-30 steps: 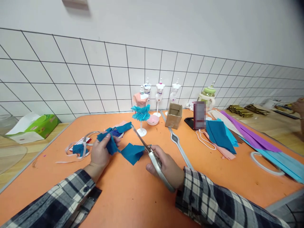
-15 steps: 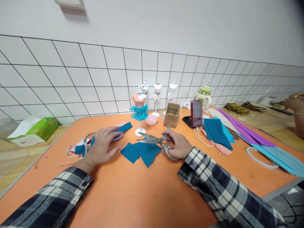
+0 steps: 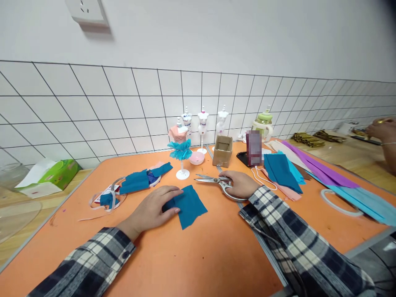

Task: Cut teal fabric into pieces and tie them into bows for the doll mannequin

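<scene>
My left hand [image 3: 156, 208] rests over the left part of a teal crepe paper piece [image 3: 192, 206] on the table, its thumb apart from the outstretched fingers. Part of the paper is hidden beneath it. In my right hand [image 3: 239, 185] is a pair of metal scissors [image 3: 213, 180], blades slightly parted and pointing left, beyond the paper's right side. Behind the paper stands a small dress form [image 3: 180, 146] wearing peach and turquoise ruffled paper. Teal strips [image 3: 136, 181] lie with ribbon rolls [image 3: 113, 194] on the left.
Several white mini mannequins [image 3: 203, 119] stand by the tiled wall, near a pink bowl [image 3: 197, 158] and a cardboard box [image 3: 222, 151]. A phone [image 3: 254, 148], bottle [image 3: 263, 123] and coloured paper sheets [image 3: 324, 169] are on the right. Another person's hand [image 3: 383, 132] shows at far right.
My left hand has moved right and nearer, from the strips onto the teal paper, whose pieces have shifted together. My right hand has drawn the scissors slightly right, away from the paper.
</scene>
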A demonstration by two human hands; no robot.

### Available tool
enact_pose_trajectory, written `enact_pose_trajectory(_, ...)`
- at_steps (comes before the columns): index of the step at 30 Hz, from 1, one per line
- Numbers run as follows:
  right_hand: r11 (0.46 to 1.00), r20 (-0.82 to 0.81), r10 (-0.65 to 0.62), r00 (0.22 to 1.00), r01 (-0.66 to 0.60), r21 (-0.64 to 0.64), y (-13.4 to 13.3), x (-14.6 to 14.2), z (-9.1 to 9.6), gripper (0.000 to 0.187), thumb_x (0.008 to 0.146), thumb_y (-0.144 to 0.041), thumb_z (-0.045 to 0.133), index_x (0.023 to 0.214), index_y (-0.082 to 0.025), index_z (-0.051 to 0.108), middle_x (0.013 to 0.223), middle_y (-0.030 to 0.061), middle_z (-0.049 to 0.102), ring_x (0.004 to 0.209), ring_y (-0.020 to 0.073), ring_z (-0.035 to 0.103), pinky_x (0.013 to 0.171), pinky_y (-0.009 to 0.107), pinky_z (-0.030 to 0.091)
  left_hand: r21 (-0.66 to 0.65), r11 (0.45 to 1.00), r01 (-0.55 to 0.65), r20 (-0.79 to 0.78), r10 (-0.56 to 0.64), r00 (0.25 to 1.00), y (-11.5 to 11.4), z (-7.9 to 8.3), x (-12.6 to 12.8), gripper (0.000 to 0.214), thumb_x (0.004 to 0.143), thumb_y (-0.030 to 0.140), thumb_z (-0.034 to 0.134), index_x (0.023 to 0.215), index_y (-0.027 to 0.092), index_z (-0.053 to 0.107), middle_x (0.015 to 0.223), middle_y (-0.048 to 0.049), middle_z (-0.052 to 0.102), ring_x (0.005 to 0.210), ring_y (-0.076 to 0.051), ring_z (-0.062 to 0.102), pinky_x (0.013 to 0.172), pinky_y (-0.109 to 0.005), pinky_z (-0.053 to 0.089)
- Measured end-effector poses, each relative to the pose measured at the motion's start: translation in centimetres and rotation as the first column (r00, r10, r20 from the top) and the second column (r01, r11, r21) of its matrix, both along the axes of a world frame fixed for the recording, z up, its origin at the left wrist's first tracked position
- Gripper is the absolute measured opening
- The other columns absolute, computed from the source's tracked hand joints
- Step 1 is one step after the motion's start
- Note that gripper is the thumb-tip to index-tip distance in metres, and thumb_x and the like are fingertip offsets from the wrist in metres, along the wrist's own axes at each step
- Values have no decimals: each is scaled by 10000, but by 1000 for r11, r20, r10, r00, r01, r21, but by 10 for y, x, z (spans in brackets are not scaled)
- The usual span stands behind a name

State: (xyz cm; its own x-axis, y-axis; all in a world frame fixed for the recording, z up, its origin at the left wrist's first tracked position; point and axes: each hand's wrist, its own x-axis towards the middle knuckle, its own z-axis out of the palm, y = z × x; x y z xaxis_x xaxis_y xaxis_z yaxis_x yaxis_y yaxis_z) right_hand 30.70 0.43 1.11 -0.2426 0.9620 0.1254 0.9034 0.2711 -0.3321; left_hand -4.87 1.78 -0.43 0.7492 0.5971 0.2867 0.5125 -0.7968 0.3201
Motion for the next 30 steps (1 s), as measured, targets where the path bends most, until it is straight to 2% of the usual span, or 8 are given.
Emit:
enact_pose_trajectory(6, 1000, 55, -29, 998, 29, 0, 1, -11, -7, 563, 747, -308, 635, 1296, -208, 561, 1249, 88, 640, 1098, 269, 607, 879, 340, 440, -11, 1000, -6, -75, 5, 997, 7, -7, -2, 492, 861, 489, 604, 1312, 292, 602, 1390, -96, 575, 1315, -344, 461, 1095, -498, 353)
enact_pose_trajectory(12, 998, 20, -42, 999, 43, -44, 1, -11, -10, 845, 714, -332, 694, 1473, -218, 341, 1230, 103, 636, 1047, 259, 620, 813, 318, 431, 22, 1000, 1, -150, 2, 989, 5, -3, -2, 528, 838, 539, 615, 1312, 307, 593, 1399, -92, 566, 1335, -363, 431, 1131, -583, 227)
enact_pose_trajectory(15, 997, 19, -52, 998, 53, -61, 3, -10, -11, 915, 721, -336, 697, 1513, -201, 261, 1158, 108, 656, 984, 245, 629, 785, 305, 419, 14, 1000, -22, -141, 23, 990, 5, -4, -2, 566, 826, 556, 622, 1330, 301, 577, 1417, -102, 547, 1331, -362, 437, 1121, -571, 260)
enact_pose_trajectory(19, 997, 0, -18, 1000, 18, -75, 3, -8, -13, 840, 732, -321, 679, 1486, -191, 331, 1271, 123, 608, 1095, 253, 589, 885, 322, 414, -30, 999, 17, -113, -21, 993, 6, -6, -2, 529, 839, 524, 622, 1323, 312, 587, 1427, -92, 541, 1325, -345, 453, 1106, -519, 323)
enact_pose_trajectory(22, 997, 83, 6, 997, 1, -74, -5, -16, -7, 739, 785, -340, 623, 1465, -192, 376, 1328, 136, 569, 1169, 290, 541, 937, 371, 404, -47, 997, 68, -129, -73, 989, 5, -5, -2, 501, 859, 502, 609, 1329, 334, 582, 1443, -79, 526, 1328, -339, 452, 1112, -522, 320)
enact_pose_trajectory(26, 993, 260, -117, 958, 110, 44, -25, -45, 5, 562, 836, -270, 556, 1385, -183, 476, 1223, 182, 597, 1136, 344, 523, 890, 443, 418, -52, 997, 57, -144, -64, 988, 4, -8, 1, 521, 887, 503, 569, 1378, 332, 533, 1483, -83, 481, 1351, -340, 434, 1118, -519, 315)
enact_pose_trajectory(28, 995, 249, -43, 967, 18, 102, -33, -62, 7, 444, 876, -219, 492, 1315, -172, 536, 1245, 180, 591, 1158, 320, 510, 929, 443, 400, -34, 999, 38, -147, -42, 988, 3, -10, 5, 567, 893, 517, 552, 1422, 326, 475, 1504, -86, 450, 1376, -346, 401, 1138, -537, 268)
enact_pose_trajectory(30, 974, 179, 196, 964, -213, 79, -40, -78, 3, 467, 903, -279, 492, 1364, -201, 496, 1343, 137, 554, 1219, 286, 484, 1005, 437, 367, 14, 1000, 15, -149, -13, 989, 1, -11, 10, 632, 888, 539, 543, 1465, 319, 406, 1526, -91, 413, 1403, -358, 350, 1149, -563, 214)
